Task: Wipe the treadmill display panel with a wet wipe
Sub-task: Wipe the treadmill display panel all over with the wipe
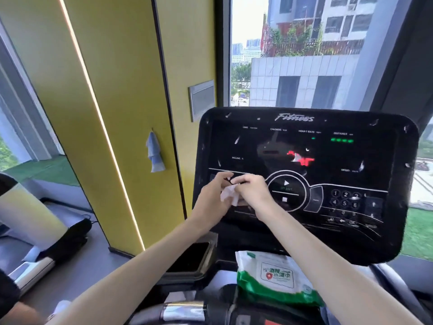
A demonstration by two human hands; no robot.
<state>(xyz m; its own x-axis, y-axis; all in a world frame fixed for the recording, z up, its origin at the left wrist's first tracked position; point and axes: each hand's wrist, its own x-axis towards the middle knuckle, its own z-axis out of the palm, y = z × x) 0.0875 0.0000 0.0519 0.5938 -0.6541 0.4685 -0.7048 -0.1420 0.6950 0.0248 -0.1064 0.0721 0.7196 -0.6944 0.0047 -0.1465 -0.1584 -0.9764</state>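
The black treadmill display panel (328, 156) fills the middle right, with white specks scattered over it, green and red lights and a round play button. A crumpled white wet wipe (230, 194) is held in front of the panel's lower left part. My left hand (212, 198) grips it from the left and my right hand (251, 188) pinches it from the right; both hands meet at the wipe. Whether the wipe touches the panel I cannot tell.
A green and white wet wipe pack (276, 275) lies on the console tray below the panel. A dark phone (189, 256) rests in the left holder. A yellow pillar (121, 113) with a hanging blue cloth (154, 152) stands left. A window is behind.
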